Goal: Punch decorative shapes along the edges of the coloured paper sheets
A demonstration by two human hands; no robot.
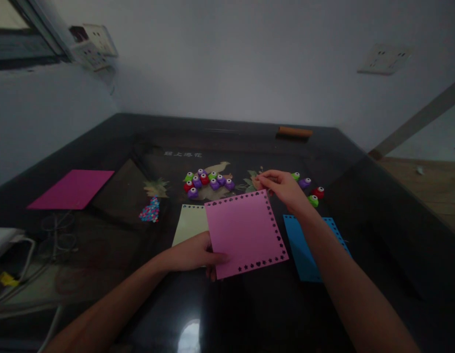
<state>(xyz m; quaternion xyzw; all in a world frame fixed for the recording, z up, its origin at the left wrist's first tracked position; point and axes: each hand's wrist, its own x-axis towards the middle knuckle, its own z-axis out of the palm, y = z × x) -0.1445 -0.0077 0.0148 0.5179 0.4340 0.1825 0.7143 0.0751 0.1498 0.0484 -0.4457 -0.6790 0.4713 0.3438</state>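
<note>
A pink paper square [245, 230] is held tilted above the table, with small punched shapes such as stars and hearts along its top, right and bottom edges. My left hand [203, 252] grips its lower left side, thumb on top and fingers beneath. Just beyond the upper right corner is my right hand [276, 186], thumb and forefinger pinched together; whatever they hold is too small to make out. Partly under the pink sheet lies a pale yellow punched sheet [186, 225]. A blue punched sheet [302, 252] lies beneath my right forearm.
Several eye-topped craft punches [204, 179] cluster behind the sheets, and more punches [313, 200] stand at right. Loose confetti [151, 211] is piled at left, near a magenta sheet [73, 190]. A brown roll [295, 132] lies at the back; a white device [5, 239] with cables sits at far left.
</note>
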